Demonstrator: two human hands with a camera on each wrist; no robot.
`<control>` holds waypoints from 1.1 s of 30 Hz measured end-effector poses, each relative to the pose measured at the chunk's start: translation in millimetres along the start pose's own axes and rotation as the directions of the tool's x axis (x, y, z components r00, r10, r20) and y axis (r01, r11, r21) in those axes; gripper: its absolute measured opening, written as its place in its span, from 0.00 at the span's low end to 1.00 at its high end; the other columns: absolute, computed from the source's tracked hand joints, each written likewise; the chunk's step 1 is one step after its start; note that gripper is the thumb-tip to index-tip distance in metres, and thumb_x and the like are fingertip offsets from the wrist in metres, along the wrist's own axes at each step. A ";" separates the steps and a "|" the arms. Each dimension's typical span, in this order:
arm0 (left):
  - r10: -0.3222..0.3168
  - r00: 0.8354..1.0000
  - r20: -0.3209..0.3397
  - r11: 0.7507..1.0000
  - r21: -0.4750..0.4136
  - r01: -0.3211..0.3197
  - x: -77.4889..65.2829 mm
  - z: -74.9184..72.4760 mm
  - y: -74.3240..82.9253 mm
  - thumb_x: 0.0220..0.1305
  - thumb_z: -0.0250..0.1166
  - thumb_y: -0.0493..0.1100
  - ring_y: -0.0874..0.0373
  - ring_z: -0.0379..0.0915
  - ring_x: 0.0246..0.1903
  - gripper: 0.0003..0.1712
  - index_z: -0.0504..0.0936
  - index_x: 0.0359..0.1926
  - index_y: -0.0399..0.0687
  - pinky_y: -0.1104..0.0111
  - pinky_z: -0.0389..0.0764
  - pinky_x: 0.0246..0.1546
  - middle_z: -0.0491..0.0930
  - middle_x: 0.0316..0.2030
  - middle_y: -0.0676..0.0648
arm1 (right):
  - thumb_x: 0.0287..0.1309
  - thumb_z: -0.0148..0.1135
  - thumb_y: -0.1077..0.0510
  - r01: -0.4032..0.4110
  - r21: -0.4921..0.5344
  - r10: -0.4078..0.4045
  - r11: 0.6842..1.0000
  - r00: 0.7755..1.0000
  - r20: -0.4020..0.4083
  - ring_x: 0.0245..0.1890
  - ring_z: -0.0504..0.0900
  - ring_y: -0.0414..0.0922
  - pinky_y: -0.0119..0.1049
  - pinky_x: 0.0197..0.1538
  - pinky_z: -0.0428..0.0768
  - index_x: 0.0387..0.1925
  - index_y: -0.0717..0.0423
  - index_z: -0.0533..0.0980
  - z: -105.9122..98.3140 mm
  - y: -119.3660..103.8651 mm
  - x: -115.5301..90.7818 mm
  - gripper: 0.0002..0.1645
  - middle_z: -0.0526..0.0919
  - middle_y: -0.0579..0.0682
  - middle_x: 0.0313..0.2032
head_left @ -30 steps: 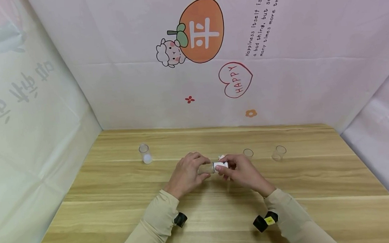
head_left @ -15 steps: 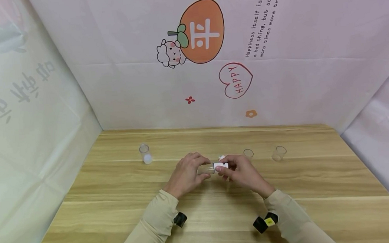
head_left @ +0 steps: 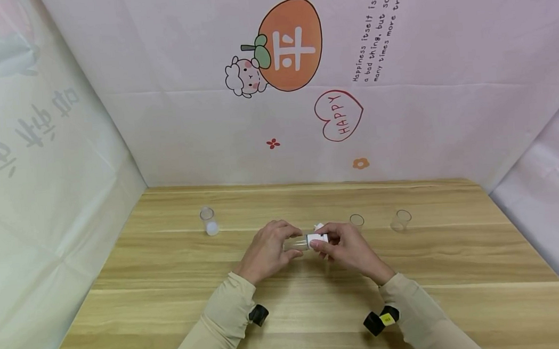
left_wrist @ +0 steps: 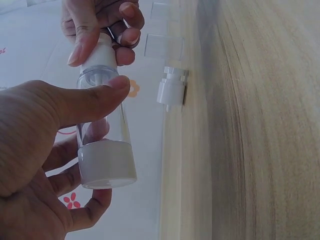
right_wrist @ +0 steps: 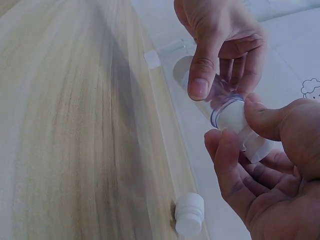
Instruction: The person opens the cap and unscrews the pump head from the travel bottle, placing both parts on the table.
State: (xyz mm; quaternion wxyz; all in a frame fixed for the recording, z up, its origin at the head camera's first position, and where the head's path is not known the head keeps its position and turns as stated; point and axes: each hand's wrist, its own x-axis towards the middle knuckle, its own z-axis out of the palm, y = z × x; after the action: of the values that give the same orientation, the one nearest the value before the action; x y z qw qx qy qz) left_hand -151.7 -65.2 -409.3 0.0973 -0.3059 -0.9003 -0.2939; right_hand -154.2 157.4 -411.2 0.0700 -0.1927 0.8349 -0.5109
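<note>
My left hand (head_left: 269, 250) holds a clear bottle (head_left: 295, 243) lying sideways, thumb on one side and fingers round the other. In the left wrist view the bottle's lower part (left_wrist: 107, 162) is white. My right hand (head_left: 348, 247) pinches the white pump head (head_left: 316, 239) at the bottle's mouth between thumb and fingers. The pump head (right_wrist: 232, 117) meets the clear neck rim in the right wrist view, and a thin tube shows inside the bottle just below it in the left wrist view.
A second white pump head (left_wrist: 172, 89) stands on the wooden table (head_left: 288, 323), behind my right hand. Another clear bottle (head_left: 208, 221) with a white bottom stands at the left. Toward the right are two clear caps, one (head_left: 356, 220) nearer my hand and one (head_left: 401, 220) farther out.
Both hands stay in place on the bottle and pump head. Only a very slight shift of the fingers and bottle shows.
</note>
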 end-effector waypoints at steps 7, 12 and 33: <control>-0.020 1.000 0.022 0.999 -0.048 0.021 -0.2 -0.3 -0.3 0.54 0.80 0.42 0.54 0.79 0.44 0.21 0.87 0.49 0.42 0.60 0.81 0.46 0.85 0.43 0.48 | 0.62 0.71 0.61 0.001 0.009 -0.001 1.000 1.000 -0.002 0.26 0.84 0.57 0.47 0.26 0.85 0.45 0.66 0.82 -1.8 -1.6 -1.5 0.14 0.85 0.57 0.28; -0.029 0.999 0.037 0.996 -0.079 0.032 0.1 -0.2 -2.2 0.53 0.80 0.42 0.55 0.79 0.42 0.22 0.87 0.49 0.42 0.61 0.81 0.45 0.86 0.43 0.48 | 0.60 0.73 0.62 0.023 0.017 -0.023 1.000 1.000 0.005 0.29 0.85 0.54 0.45 0.30 0.86 0.47 0.63 0.82 -2.7 -1.0 -2.7 0.15 0.85 0.53 0.33; -0.035 0.997 0.071 0.985 -0.164 0.046 1.0 0.5 -2.7 0.54 0.80 0.40 0.52 0.81 0.41 0.20 0.88 0.48 0.40 0.60 0.80 0.44 0.86 0.43 0.44 | 0.60 0.73 0.62 0.037 0.051 -0.037 0.998 0.999 -0.006 0.44 0.82 0.49 0.37 0.45 0.85 0.47 0.59 0.82 -5.7 -9.7 -2.0 0.14 0.84 0.53 0.45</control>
State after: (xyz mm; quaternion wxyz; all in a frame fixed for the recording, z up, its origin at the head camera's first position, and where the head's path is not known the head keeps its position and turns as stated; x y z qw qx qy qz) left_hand -154.1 -66.2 -410.7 0.0349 -0.3042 -0.8816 -0.3593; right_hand -151.8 159.0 -400.1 0.0633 -0.2047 0.8180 -0.5338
